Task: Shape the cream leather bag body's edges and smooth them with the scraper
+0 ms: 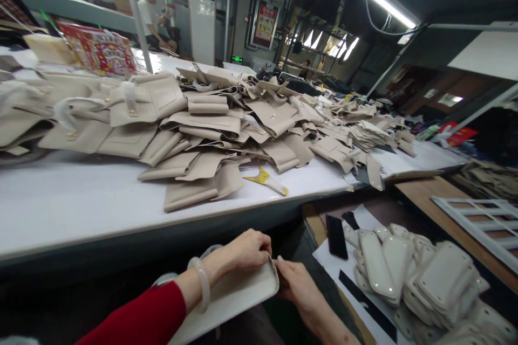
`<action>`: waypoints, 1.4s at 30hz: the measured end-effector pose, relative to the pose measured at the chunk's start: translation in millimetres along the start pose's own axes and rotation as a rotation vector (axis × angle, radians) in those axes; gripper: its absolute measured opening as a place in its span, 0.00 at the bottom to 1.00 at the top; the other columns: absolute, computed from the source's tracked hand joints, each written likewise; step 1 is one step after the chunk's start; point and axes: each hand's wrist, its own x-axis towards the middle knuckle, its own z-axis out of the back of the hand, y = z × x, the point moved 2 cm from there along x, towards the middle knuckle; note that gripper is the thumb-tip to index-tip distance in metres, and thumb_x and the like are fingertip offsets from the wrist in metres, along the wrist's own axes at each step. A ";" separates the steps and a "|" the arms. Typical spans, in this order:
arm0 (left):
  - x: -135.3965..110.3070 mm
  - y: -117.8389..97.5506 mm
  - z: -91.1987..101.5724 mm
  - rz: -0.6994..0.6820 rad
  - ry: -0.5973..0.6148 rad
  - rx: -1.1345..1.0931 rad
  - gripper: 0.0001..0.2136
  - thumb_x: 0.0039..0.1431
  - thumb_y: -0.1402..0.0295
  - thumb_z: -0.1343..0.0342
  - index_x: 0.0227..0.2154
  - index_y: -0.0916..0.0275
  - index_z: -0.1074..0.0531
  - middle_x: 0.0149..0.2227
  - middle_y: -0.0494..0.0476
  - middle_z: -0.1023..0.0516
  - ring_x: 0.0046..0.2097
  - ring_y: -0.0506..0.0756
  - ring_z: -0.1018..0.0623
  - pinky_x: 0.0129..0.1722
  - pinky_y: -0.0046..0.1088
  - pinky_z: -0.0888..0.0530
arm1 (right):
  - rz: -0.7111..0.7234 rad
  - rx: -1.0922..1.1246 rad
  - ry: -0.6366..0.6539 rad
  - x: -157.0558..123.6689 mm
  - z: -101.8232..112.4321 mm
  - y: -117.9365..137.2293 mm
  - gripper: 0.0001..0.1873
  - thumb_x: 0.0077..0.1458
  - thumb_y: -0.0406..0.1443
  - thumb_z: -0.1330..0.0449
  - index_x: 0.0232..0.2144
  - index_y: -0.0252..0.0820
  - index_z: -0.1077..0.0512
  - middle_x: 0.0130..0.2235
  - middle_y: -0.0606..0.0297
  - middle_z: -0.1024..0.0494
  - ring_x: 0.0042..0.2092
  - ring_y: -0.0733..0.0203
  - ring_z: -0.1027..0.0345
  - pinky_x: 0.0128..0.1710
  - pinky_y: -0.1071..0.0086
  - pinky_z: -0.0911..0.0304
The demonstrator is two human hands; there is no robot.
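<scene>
In the head view, a cream bag panel [238, 302] with a rounded corner lies tilted in my lap, below the table's front edge. My left hand [250, 249], in a red sleeve with a pale bangle [201, 283] at the wrist, is closed with curled fingers on the panel's upper edge. Close to it, my right hand [297, 283] pinches the same edge near the corner, thumb uppermost. Several of its fingers are hidden behind the panel. A thin dark line runs along the edge between the hands.
Beige bag pieces [210, 118] are heaped across the white table [101, 199]. A yellow-and-white tool [267, 180] lies before them. At right are a phone [336, 237], stacked cream panels [429, 275] and a white rack [481, 221]. A person [151, 19] sits at the back.
</scene>
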 end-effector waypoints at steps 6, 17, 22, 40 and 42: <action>0.5 -0.5 1.4 0.017 0.017 -0.010 0.12 0.48 0.73 0.47 0.31 0.59 0.20 0.34 0.53 0.17 0.38 0.55 0.20 0.35 0.26 0.28 | -0.004 0.082 -0.021 8.0 -6.2 -11.4 0.35 0.49 0.64 0.41 0.27 0.36 0.30 0.26 0.69 0.39 0.29 0.68 0.49 0.30 0.72 0.48; 7.2 6.0 3.5 0.040 0.080 -0.042 0.11 0.47 0.71 0.45 0.31 0.57 0.19 0.35 0.53 0.17 0.40 0.57 0.19 0.39 0.29 0.27 | 0.058 -0.079 -0.008 8.9 -6.2 -7.7 0.33 0.55 0.61 0.43 0.30 0.34 0.27 0.27 0.68 0.39 0.30 0.66 0.51 0.28 0.71 0.56; 12.0 7.8 9.2 0.034 0.158 -0.047 0.13 0.44 0.71 0.45 0.32 0.58 0.18 0.34 0.54 0.16 0.39 0.57 0.19 0.39 0.29 0.26 | 0.059 -0.162 -0.037 8.6 -9.6 -4.8 0.37 0.53 0.64 0.46 0.30 0.32 0.27 0.26 0.68 0.38 0.30 0.65 0.50 0.28 0.70 0.54; -119.3 29.9 52.8 0.216 -0.102 0.042 0.28 0.46 0.69 0.45 0.55 0.52 0.28 0.56 0.50 0.24 0.57 0.60 0.26 0.57 0.35 0.32 | 0.170 -0.392 0.084 16.4 4.7 4.8 0.37 0.62 0.56 0.48 0.66 0.45 0.43 0.68 0.59 0.41 0.67 0.51 0.48 0.69 0.53 0.57; -131.1 32.4 45.2 0.246 -0.191 0.035 0.25 0.47 0.69 0.45 0.51 0.50 0.26 0.52 0.47 0.22 0.53 0.58 0.24 0.54 0.33 0.31 | 0.377 -0.613 0.033 19.1 2.0 21.4 0.28 0.64 0.50 0.46 0.61 0.47 0.34 0.65 0.58 0.35 0.65 0.51 0.45 0.68 0.52 0.55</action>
